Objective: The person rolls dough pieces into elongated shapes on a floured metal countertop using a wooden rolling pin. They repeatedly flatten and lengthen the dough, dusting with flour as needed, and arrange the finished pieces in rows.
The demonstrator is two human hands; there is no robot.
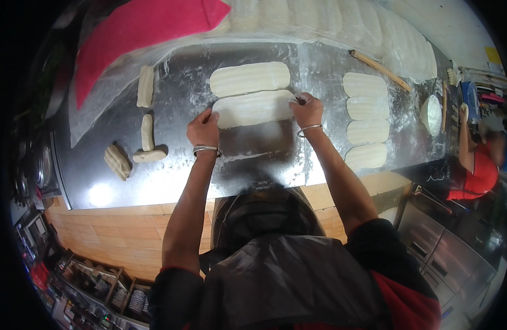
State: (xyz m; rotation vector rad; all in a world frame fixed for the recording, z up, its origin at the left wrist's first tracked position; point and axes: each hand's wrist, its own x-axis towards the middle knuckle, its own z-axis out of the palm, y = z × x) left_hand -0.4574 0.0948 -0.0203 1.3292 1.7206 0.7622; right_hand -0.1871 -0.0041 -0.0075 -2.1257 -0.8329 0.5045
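A flat oblong sheet of dough [255, 110] lies across the middle of the floured metal worktop [253, 156]. My left hand [204, 130] pinches its left end, and my right hand [308, 110] grips the right end between thumb and fingers. Just beyond, along its far edge, rests another flattened dough sheet [250, 78]. To my left are several thicker dough pieces: an upright strip [145, 86], a short roll [147, 133] touching a sideways roll [150, 156], and a folded lump [117, 161]. A column of flattened dough pieces [367, 108] lies to my right.
Many dough sheets under clear plastic [319, 20] line the far side, partly covered by a red cloth [142, 31]. A wooden rolling pin [381, 70] and a bowl of flour [433, 115] are at right. Another person in red [478, 173] stands beyond the right end.
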